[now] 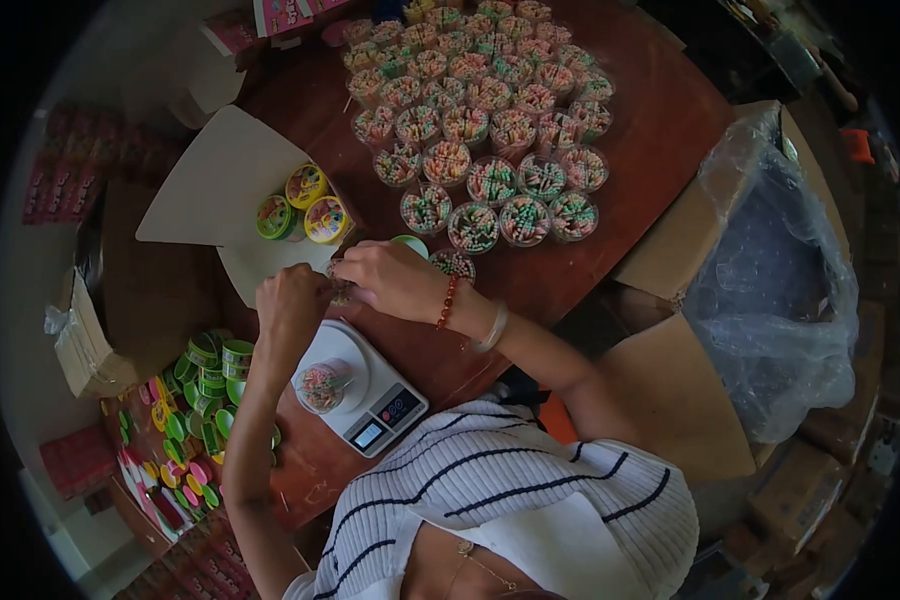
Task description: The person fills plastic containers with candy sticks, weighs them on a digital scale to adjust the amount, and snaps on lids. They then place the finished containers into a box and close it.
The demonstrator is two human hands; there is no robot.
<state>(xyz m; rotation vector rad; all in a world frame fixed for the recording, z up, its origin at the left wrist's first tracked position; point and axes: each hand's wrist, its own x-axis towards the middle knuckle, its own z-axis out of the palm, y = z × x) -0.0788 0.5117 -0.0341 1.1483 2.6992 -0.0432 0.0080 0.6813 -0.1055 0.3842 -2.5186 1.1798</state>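
Note:
My left hand (292, 308) and my right hand (385, 279) meet above the back of a white digital scale (362, 392). Both have their fingers closed around a small clear cup (341, 292), mostly hidden between them. On the scale's round plate rests a clear cup of coloured sticks (323, 386). A green lid (410, 246) lies just beyond my right hand, and another filled cup (453, 264) stands beside my right wrist.
Many filled clear cups (492, 181) cover the table's far part. An open white carton (242, 262) holds yellow- and green-lidded tubs (325, 219). Green rings and coloured lids (208, 400) are heaped at left. A plastic-lined cardboard box (760, 290) stands at right.

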